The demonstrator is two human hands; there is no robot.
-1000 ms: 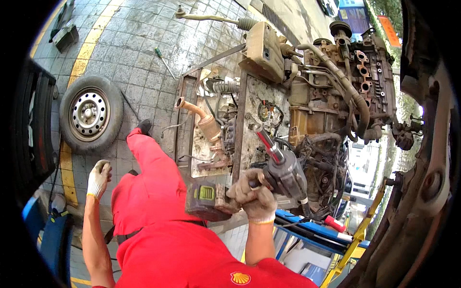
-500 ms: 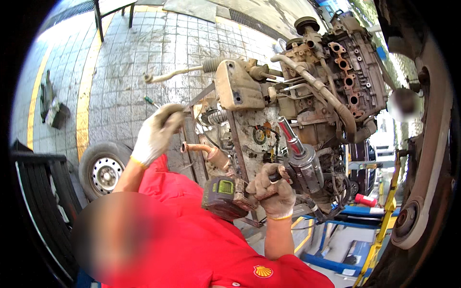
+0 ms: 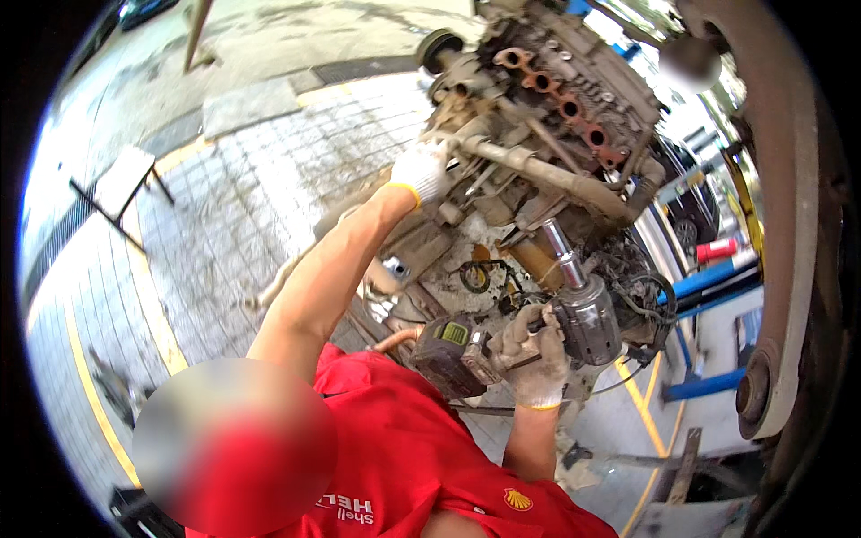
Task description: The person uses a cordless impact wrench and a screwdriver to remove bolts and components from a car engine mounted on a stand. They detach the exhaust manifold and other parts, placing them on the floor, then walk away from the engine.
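Note:
My right hand (image 3: pixel 535 363), in a soiled work glove, is closed round the grip of a cordless impact wrench (image 3: pixel 589 318). A long chrome socket (image 3: pixel 558 240) on its nose points up toward the engine, and its dark battery (image 3: pixel 448 356) lies to the left. My left hand (image 3: pixel 423 172), in a white glove, reaches forward to the near left side of a dirty engine (image 3: pixel 574 99). It is beside a thick metal pipe (image 3: pixel 516 160); its fingers are blurred and partly hidden, and whether they touch or hold anything cannot be made out.
Wiring (image 3: pixel 480 276) and other removed parts lie below the engine. A rusty metal arm (image 3: pixel 776 359) hangs close on the right. Blue lift beams (image 3: pixel 708 386) and a red cylinder (image 3: pixel 717 249) stand beyond. A small table (image 3: pixel 126 184) stands far left on the tiled floor.
My left hand has moved forward and right, from above the floor to the engine. My view has shifted. The impact wrench stays in my right hand.

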